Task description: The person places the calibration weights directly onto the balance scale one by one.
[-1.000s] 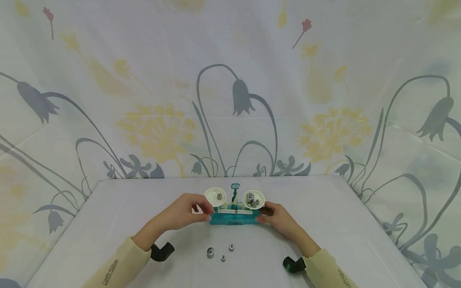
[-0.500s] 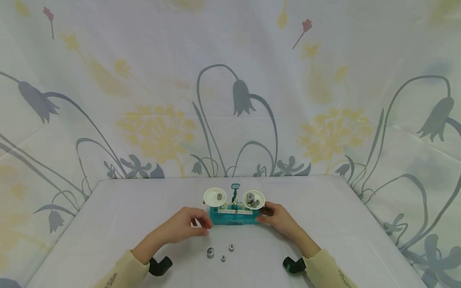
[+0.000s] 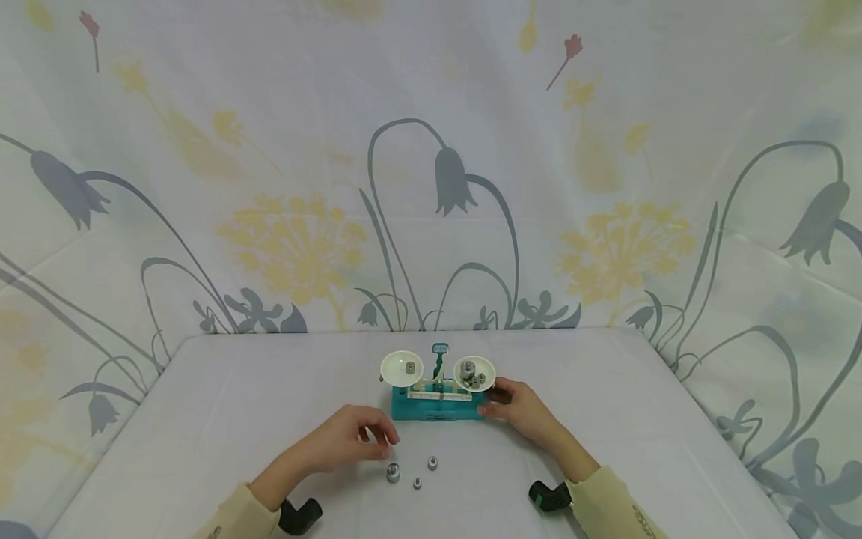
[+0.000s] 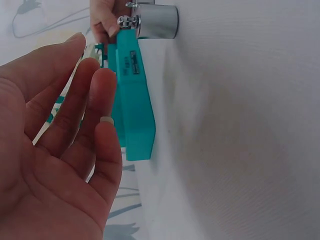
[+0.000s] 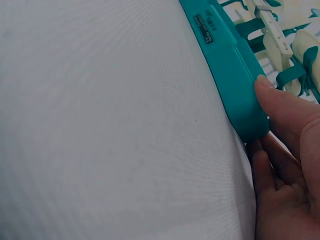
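A teal balance scale with two cream pans stands toward the back of the table. One small metal weight sits in its left pan; several weights are grouped in the right pan. My right hand grips the right end of the base, the thumb on the upper edge and fingers round the end in the right wrist view. My left hand, fingers loosely bent and holding nothing, hovers in front of the scale, fingertips near the largest loose weight.
Two smaller weights, one knobbed weight and a tiny weight, stand to the right of the largest. A white cloth covers the table, and a flower-printed curtain hangs behind it.
My left hand has drawn away from the left end of the scale base, toward the front and down near the loose weights. My right hand stays at the base.
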Demonstrator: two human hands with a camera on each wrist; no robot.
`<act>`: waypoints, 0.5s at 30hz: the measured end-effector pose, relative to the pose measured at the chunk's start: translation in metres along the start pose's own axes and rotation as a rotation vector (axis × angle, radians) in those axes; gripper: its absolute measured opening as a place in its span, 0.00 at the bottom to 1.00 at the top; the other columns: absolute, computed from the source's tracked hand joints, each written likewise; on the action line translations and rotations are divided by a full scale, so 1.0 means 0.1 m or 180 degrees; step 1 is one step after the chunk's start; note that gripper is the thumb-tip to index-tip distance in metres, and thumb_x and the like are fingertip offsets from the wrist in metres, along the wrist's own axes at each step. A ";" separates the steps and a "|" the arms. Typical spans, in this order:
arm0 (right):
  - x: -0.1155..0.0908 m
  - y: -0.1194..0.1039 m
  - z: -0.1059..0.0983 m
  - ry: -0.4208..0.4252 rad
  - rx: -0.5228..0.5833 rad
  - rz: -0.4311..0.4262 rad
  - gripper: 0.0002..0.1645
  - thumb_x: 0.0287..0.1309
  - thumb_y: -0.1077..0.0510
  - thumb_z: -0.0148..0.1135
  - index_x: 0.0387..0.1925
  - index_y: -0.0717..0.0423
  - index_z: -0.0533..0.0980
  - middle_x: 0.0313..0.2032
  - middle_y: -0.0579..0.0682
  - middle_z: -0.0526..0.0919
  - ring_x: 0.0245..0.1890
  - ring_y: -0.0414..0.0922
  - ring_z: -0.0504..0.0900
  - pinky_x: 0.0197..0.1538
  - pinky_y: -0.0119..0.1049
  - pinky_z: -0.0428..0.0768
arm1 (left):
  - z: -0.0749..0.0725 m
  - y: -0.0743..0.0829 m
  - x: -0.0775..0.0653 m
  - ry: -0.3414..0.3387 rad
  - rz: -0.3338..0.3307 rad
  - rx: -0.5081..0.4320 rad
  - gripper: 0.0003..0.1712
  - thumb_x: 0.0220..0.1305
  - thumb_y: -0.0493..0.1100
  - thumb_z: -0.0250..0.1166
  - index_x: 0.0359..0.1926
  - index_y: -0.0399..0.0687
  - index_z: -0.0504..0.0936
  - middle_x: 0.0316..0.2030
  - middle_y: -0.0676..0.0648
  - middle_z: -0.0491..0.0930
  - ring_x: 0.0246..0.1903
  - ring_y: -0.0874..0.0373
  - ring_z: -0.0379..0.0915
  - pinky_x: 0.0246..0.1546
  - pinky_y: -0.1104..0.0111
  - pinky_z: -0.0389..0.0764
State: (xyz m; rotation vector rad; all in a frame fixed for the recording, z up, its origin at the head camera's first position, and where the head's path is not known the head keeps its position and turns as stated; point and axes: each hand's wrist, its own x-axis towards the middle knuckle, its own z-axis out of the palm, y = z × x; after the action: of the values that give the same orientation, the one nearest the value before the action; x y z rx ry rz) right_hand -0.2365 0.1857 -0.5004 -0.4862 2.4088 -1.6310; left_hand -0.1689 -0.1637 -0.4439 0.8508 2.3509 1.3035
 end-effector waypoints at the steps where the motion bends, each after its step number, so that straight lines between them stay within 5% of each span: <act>1: 0.00 0.00 0.00 -0.0001 0.0000 0.0000 0.37 0.55 0.56 0.74 0.63 0.68 0.72 0.60 0.62 0.77 0.61 0.59 0.75 0.62 0.51 0.73 | 0.01 -0.01 0.00 -0.0014 -0.0009 -0.0017 0.07 0.62 0.37 0.70 0.42 0.46 0.85 0.37 0.50 0.84 0.38 0.61 0.78 0.40 0.68 0.76; 15: 0.00 0.01 0.00 0.0011 -0.0024 0.0005 0.37 0.55 0.56 0.74 0.63 0.67 0.72 0.60 0.62 0.77 0.61 0.59 0.75 0.62 0.51 0.73 | 0.13 -0.06 -0.01 -0.0249 -0.0120 -0.0197 0.11 0.57 0.37 0.73 0.41 0.49 0.86 0.36 0.53 0.84 0.37 0.59 0.78 0.38 0.70 0.75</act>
State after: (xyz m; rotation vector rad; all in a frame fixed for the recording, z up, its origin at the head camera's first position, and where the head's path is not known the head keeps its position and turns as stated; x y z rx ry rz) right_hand -0.2366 0.1858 -0.5009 -0.4832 2.4179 -1.6242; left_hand -0.1633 -0.1582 -0.4563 0.8198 2.2439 1.2968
